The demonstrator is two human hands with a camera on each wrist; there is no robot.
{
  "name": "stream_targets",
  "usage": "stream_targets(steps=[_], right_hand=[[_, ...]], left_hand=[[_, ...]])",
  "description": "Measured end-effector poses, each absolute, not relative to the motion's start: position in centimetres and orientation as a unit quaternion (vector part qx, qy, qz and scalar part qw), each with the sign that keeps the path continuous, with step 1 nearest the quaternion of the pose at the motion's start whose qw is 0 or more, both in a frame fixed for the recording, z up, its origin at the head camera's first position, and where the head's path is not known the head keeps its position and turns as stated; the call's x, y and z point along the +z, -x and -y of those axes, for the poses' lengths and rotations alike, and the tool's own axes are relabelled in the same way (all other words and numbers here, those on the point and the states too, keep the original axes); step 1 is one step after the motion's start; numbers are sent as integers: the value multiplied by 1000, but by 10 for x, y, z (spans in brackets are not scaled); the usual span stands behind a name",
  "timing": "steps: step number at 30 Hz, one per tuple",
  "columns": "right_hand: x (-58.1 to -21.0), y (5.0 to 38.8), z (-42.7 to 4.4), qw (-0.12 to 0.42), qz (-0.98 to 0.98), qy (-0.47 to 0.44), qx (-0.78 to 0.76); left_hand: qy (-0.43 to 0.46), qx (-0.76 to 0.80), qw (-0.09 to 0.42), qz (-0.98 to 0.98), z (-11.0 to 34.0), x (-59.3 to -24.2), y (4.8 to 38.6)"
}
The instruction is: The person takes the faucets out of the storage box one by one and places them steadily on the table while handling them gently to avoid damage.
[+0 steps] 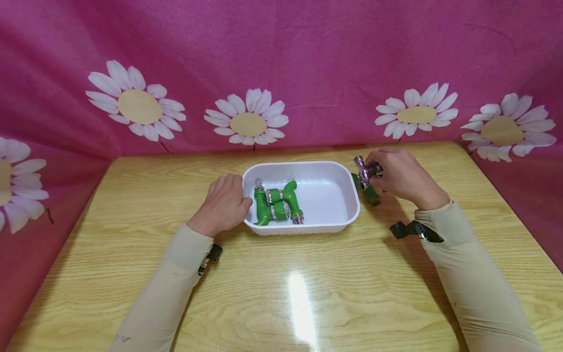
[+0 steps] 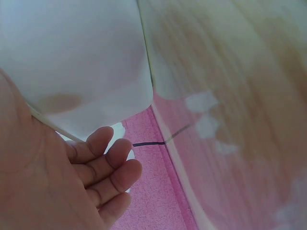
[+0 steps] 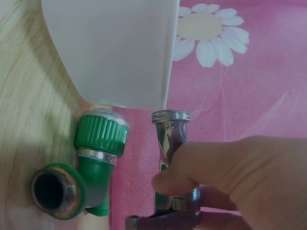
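At the left end of a white plastic tray [image 1: 325,228], my left hand [image 1: 222,203] holds the rim. Its thumb lies over the edge, and the curled fingers [image 2: 117,179] show outside the wall. Two green plastic taps, one at the left [image 1: 263,208] and one beside it [image 1: 291,198], lie in the tray's left half. Just off the tray's right end, my right hand [image 1: 398,173] grips a shiny chrome tap [image 1: 364,171], its threaded end [image 3: 171,116] sticking out past the thumb. Below it, another green tap [image 3: 96,175] lies on the table, partly hidden in the head view.
The tray stands on a wood-grain table [image 1: 255,288], towards its back edge. Behind and at both sides hangs a pink cloth [image 1: 316,73] printed with white daisies. A bright glare streak [image 1: 301,308] shows on the tabletop in front.
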State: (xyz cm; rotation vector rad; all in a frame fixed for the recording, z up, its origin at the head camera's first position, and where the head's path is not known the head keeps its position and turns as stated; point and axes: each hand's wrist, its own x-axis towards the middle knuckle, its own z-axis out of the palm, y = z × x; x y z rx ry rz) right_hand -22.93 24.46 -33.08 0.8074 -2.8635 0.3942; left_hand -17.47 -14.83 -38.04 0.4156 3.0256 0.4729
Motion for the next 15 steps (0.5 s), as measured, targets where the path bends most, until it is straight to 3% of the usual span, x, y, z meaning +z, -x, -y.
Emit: stream_targets(steps=[15], right_hand=[[-337, 237, -248, 40, 961, -244, 123]], left_hand=[[-138, 155, 27, -978, 148, -378, 174]])
